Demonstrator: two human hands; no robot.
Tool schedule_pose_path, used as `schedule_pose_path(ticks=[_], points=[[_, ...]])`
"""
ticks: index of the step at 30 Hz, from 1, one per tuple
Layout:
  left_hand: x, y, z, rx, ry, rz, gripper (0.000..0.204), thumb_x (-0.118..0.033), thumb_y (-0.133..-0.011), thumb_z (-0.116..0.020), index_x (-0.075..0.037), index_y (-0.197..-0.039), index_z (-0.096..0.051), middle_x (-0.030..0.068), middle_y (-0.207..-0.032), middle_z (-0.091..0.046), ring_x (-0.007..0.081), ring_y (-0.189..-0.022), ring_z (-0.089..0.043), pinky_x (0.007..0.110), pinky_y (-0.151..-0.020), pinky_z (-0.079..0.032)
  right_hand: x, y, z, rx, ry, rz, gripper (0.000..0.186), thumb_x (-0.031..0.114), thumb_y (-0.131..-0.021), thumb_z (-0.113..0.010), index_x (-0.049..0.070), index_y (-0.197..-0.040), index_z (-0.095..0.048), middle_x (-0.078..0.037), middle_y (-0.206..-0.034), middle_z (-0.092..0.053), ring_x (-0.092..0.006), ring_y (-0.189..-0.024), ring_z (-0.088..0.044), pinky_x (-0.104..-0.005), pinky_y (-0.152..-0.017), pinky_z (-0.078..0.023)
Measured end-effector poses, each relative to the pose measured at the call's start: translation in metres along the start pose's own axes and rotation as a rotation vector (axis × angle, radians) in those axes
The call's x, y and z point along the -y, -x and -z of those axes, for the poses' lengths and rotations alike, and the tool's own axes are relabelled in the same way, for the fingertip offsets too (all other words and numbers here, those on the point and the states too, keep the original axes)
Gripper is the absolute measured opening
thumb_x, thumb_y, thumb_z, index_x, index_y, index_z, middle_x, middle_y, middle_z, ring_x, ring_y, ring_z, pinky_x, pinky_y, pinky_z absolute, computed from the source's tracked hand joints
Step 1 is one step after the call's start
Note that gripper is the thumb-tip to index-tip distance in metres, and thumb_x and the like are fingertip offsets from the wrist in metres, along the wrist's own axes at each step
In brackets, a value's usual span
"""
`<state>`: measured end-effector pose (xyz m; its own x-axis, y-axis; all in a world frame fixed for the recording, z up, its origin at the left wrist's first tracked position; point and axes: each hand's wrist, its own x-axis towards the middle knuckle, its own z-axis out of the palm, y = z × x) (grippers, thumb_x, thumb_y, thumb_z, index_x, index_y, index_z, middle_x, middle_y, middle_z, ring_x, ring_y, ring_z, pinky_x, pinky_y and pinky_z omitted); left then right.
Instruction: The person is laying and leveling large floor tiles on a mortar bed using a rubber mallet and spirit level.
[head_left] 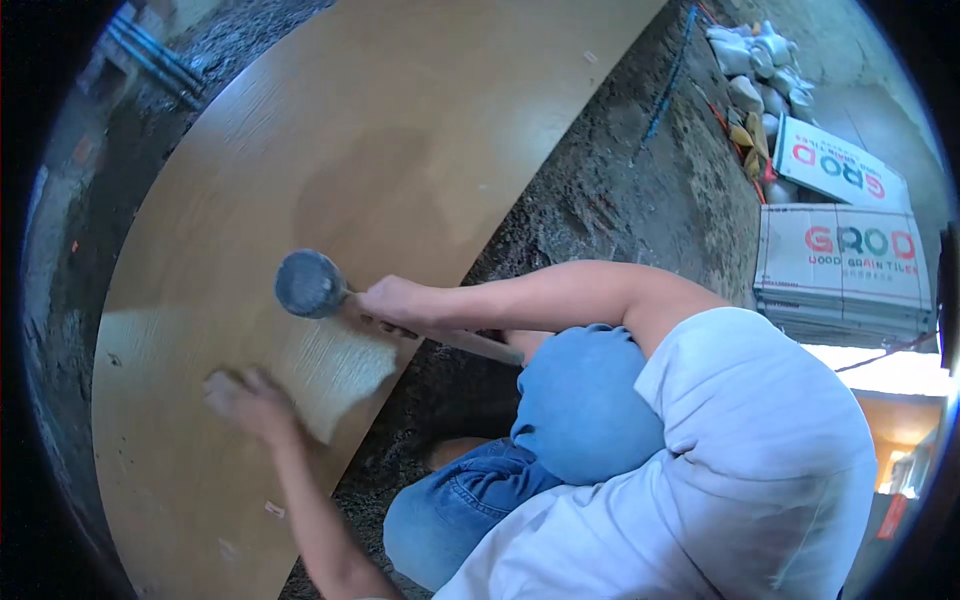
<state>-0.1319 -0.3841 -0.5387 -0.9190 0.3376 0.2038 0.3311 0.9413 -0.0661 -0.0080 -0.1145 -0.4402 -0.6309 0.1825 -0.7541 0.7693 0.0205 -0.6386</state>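
My right hand (pixel 392 303) grips a rubber mallet (pixel 308 284) by its pale handle, close below the round grey-black head. The head is over the wood-grain tile surface (pixel 440 100); whether it touches the surface I cannot tell. The rest of the handle points back toward my knee. Nearer and further left, my left hand (pixel 245 400) is open on or just above the same surface, fingers stretched out and holding nothing. A bright reflection lies on the tan surface between my two hands.
Rough dark mortar (pixel 600 150) borders the straight right edge of the tile surface. At the right stand flat tile cartons (pixel 840 255), with white bags (pixel 755 50) behind them. A blue cord (pixel 668 85) lies on the mortar. Blue pipes (pixel 152 58) are at the far left.
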Motion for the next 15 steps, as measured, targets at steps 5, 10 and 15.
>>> schedule_pose_path(ticks=[5,10,15], points=[[-0.048,0.06,0.038,0.188,0.207,-0.224,0.065,-0.036,-0.093,-0.05,0.0,-0.143,-0.03,0.0223,-0.149,-0.027,0.0388,-0.139,-0.021,0.048,-0.113,-0.017,0.001,-0.013,0.03,-0.252,-0.3,0.152,0.04,0.033,-0.089,-0.05,0.001,-0.068,-0.058,-0.01,-0.061,-0.055,-0.021,-0.047,-0.052,-0.0361,-0.042,-0.041],[-0.05,0.059,0.041,0.211,0.204,-0.233,0.066,-0.038,-0.094,-0.046,-0.002,-0.146,-0.025,0.0166,-0.153,-0.022,0.0363,-0.142,-0.016,0.048,-0.115,-0.013,-0.055,-0.029,0.079,-0.571,-0.275,0.114,0.047,0.045,-0.092,-0.048,0.002,-0.074,-0.056,-0.006,-0.061,-0.052,-0.0164,-0.045,-0.049,-0.0339,-0.04,-0.04],[-0.042,0.062,0.04,0.225,0.184,-0.228,0.065,-0.038,-0.095,-0.045,-0.003,-0.146,-0.025,0.0169,-0.153,-0.022,0.0365,-0.142,-0.016,0.048,-0.115,-0.013,-0.055,-0.01,0.111,-0.457,-0.563,-0.025,0.053,0.057,-0.093,-0.043,0.007,-0.078,-0.051,0.0,-0.058,-0.046,-0.0098,-0.042,-0.043,-0.0302,-0.037,-0.036]])
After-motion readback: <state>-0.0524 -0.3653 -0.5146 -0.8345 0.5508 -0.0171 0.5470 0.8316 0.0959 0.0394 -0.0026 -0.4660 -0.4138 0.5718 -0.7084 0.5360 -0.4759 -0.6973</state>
